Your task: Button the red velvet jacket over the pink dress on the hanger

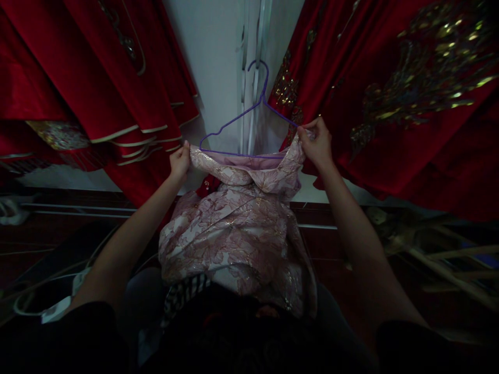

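Note:
A pink brocade garment (pixel 237 228) with a gold floral pattern hangs down in front of me from a purple wire hanger (pixel 249 111). My left hand (pixel 180 161) is closed on the garment's left shoulder at the hanger's left end. My right hand (pixel 316 143) pinches the garment's right shoulder at the hanger's right arm. The hanger's hook points up towards a white vertical rail (pixel 253 47) on the wall. The lower part of the garment drapes over my lap.
Red embroidered garments hang on the left (pixel 97 88) and on the right (pixel 409 104), close on both sides. A white wall (pixel 214 62) lies behind. White cables (pixel 42 306) lie on the dark floor at the lower left, wooden sticks (pixel 440 259) at the right.

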A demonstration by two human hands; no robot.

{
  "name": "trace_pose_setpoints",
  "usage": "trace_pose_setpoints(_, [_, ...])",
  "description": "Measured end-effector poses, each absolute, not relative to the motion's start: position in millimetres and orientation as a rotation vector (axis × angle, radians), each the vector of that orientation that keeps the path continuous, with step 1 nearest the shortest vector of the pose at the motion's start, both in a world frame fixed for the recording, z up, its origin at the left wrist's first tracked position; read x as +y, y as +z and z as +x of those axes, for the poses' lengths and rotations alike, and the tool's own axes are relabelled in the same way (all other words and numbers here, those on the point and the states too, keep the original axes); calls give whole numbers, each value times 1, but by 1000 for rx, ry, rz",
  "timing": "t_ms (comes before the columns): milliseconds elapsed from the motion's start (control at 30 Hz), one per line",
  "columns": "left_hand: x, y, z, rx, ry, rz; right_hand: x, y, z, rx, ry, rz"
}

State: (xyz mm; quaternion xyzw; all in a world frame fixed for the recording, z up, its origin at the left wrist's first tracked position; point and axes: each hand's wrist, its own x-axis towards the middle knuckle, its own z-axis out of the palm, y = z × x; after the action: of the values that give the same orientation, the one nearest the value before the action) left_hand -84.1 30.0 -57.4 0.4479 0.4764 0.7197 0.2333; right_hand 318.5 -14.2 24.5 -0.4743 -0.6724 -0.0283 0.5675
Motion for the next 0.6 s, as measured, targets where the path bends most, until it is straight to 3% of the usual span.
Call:
trace_pose_setpoints(167, [31,-48,-84,1310,1965,1349,-16,26,319,-1613,-22,-1105])
trace_pose_setpoints(433, [33,8,-44,1188,1839,1873,-12,19,319,-1609,23,-1054])
trace_pose_setpoints(600, [38,7,-47,1162,1715,1770,-5,13,318,-1604,43,-1039])
